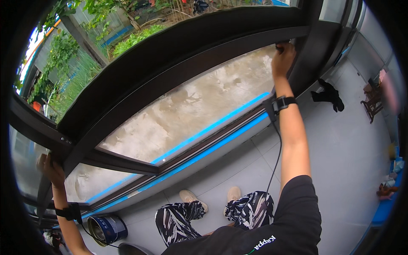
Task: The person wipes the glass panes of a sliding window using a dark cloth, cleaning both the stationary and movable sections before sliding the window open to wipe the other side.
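Observation:
In front of me is a wide dark brown window frame (197, 52) with glass, its lines bent by the lens. My left hand (52, 170) is raised at its left end, fingers curled on the edge of a dark upright (75, 156); the fingertips are partly blurred. At the upper right, my right hand (283, 59) is closed on a small dark piece (280, 47) just below the frame's upper bar. Most of that piece is hidden by the fingers. Both arms are spread wide, and each wrist wears a black strap, the right one (283, 103) with a cable.
Below the glass runs a sill track with blue strips (216, 140). A dark blue metal bucket (108, 228) stands by the wall at lower left, beside a grey rounded container (134, 250). Black cloth (328, 95) lies on the grey tiles to the right, near a small brown stool (372, 100).

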A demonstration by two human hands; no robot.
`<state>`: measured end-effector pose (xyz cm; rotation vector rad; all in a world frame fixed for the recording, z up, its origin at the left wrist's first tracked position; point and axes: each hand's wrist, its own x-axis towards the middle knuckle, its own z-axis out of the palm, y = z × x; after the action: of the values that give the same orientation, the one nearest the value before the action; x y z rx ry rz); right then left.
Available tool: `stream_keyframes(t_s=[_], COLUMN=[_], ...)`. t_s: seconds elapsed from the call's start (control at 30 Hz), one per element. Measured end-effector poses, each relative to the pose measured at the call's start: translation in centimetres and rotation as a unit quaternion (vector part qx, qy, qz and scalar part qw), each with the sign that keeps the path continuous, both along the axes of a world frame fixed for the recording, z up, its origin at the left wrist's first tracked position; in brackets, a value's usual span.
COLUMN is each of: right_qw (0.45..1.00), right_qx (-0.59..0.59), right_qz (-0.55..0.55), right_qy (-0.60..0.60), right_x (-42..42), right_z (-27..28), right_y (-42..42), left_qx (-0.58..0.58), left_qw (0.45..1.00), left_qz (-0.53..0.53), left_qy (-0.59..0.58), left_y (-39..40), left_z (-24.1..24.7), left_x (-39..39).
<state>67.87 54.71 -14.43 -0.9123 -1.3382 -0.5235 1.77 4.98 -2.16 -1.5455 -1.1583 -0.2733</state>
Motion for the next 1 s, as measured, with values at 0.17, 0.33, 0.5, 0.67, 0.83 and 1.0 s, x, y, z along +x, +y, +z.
stream_keyframes(t_s=[0.17, 0.33, 0.5, 0.67, 0.83, 1.0], right_qw=[0.996, 0.974, 0.99, 0.976, 0.983, 0.984], right_qx=[-0.02, -0.133, -0.094, -0.163, -0.124, -0.111], right_qz=[-0.075, 0.004, -0.045, -0.06, 0.011, 0.124], right_qy=[0.04, 0.181, 0.098, 0.128, 0.138, 0.065], right_x=[1.5, 7.3, 5.3, 1.0, -10.7, -21.5], right_z=[-0.6, -0.5, -1.3, -3.5, -4.7, -6.1], right_y=[3.7, 8.1, 6.4, 2.0, -7.8, -18.9], left_qx=[-0.01, -0.002, -0.012, -0.002, 0.002, 0.002], left_qw=[1.0, 1.0, 1.0, 1.0, 1.0, 0.999], left_qz=[0.026, -0.002, -0.01, -0.02, -0.022, -0.036], left_qy=[0.012, -0.011, -0.001, -0.023, -0.017, -0.028], left_y=[-1.5, -0.4, 0.3, 1.4, 1.9, 3.0], left_z=[0.3, 0.1, 0.7, 0.8, 1.0, 0.7], left_x=[-0.1, 0.7, 3.5, 5.3, 6.5, 7.3])
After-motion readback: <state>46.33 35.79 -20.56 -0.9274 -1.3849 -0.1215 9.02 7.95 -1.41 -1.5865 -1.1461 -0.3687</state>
